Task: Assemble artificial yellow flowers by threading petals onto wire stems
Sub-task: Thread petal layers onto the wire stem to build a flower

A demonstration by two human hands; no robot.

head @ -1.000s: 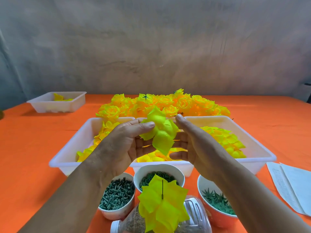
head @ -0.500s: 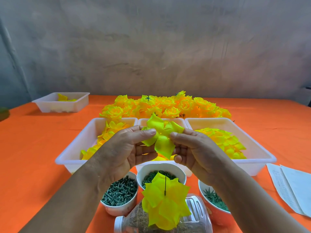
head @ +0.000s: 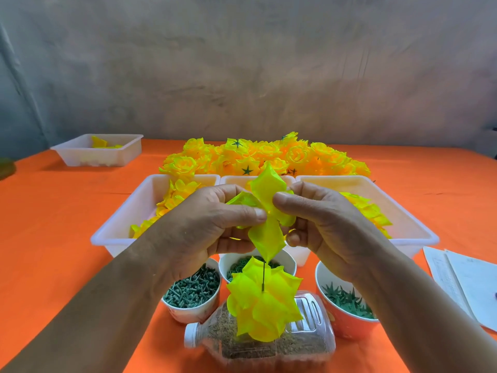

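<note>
- The person's left grip (head: 204, 224) and right grip (head: 322, 224) were raised together above the near middle of the desk (head: 53, 224), which was covered in orange.
- Both grips grasped one yellow petal piece (head: 266, 238) between them. Each pinched it at its middle with thumb against curled fingers.
- The petal piece's lobes spread upward, downward and to the sides of the thumbs.
- Its lowest tip met the top of the thin dark wire stem (head: 263, 275) in the view, though whether the two touched could not be told.
- The wire stem stood upright out of a petal stack (head: 263, 305) already threaded on it, just above a clear bottle (head: 309, 343).
- The bottle lay on its side at the near edge, white cap to the left, filled with brown grains.
- Three bowls sat just beyond the bottle:
  - a left bowl (head: 188, 314) of green pegs
  - a middle bowl (head: 228, 261) of green parts
  - a right bowl (head: 347, 327) of spiky green calyxes
- Farther off, three white trays sat side by side.
  - The left tray (head: 121, 224) and right tray (head: 403, 219) held loose yellow petals.
  - The middle tray (head: 236, 179) was mostly hidden by the grips.
- Behind them lay a heap of finished flowers (head: 269, 157).
- A small tray (head: 102, 154) sat at the far left and papers (head: 465, 281) at the near right.
</note>
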